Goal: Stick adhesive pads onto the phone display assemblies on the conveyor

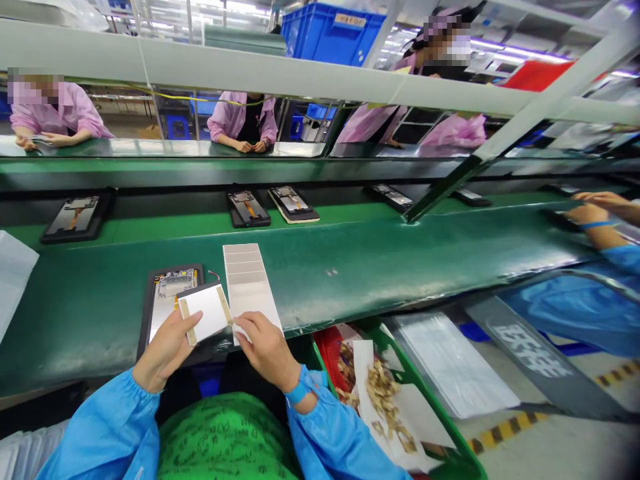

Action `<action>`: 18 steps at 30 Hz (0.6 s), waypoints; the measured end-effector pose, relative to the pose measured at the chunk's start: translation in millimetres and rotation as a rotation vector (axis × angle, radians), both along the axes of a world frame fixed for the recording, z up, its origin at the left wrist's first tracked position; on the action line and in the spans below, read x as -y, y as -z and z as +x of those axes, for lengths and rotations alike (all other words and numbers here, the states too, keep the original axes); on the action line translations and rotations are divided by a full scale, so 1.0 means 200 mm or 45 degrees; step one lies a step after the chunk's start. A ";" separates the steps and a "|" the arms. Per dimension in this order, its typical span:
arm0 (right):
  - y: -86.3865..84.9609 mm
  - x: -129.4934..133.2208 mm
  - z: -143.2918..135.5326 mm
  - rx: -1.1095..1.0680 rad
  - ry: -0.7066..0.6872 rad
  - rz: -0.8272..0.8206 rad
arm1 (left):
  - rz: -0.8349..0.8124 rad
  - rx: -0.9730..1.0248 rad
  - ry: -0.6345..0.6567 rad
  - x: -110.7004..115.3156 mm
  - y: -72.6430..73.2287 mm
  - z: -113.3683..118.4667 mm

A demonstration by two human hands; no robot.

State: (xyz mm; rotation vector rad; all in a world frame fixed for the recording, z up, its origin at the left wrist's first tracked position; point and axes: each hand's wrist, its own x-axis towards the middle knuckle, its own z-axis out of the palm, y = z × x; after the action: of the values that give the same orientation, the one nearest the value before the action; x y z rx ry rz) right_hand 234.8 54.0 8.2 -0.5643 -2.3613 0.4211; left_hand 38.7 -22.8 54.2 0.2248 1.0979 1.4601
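Observation:
My left hand (167,347) grips a flat white battery pack (210,315) by its left side, thumb on top. Tan tape strips (225,307) run along two opposite edges of the pack, and a thin red wire sticks out behind it. With thumb and fingers pinched, my right hand (267,350) is at the lower end of the right-hand strip. Under and behind the pack lies an opened tablet (159,320) with its circuit board showing, partly covered by the pack and my left hand. A pale sheet with strip lines (249,283) lies just right of it.
On the green conveyor (200,223) behind the bench sit several opened tablets (249,208). A green bin (425,400) with peeled paper and tan scraps stands below right. A slanted post (450,187) meets the bench. A co-worker's hands (593,210) are at far right.

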 end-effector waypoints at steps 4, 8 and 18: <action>0.02 0.00 -0.04 0.119 0.017 0.233 | 0.056 0.005 -0.006 0.00 0.03 0.00; 0.05 0.01 -0.09 0.236 0.035 0.462 | 0.121 0.007 0.025 0.01 0.05 0.01; 0.02 -0.22 0.08 -0.332 0.680 -0.227 | 0.098 0.094 0.199 0.06 0.07 0.01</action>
State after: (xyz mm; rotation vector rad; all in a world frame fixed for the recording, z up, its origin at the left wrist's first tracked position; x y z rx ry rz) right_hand 251.0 97.8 4.4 -1.1138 -1.8429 0.4267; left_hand 41.1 -35.1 40.8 0.3017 0.9446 1.3613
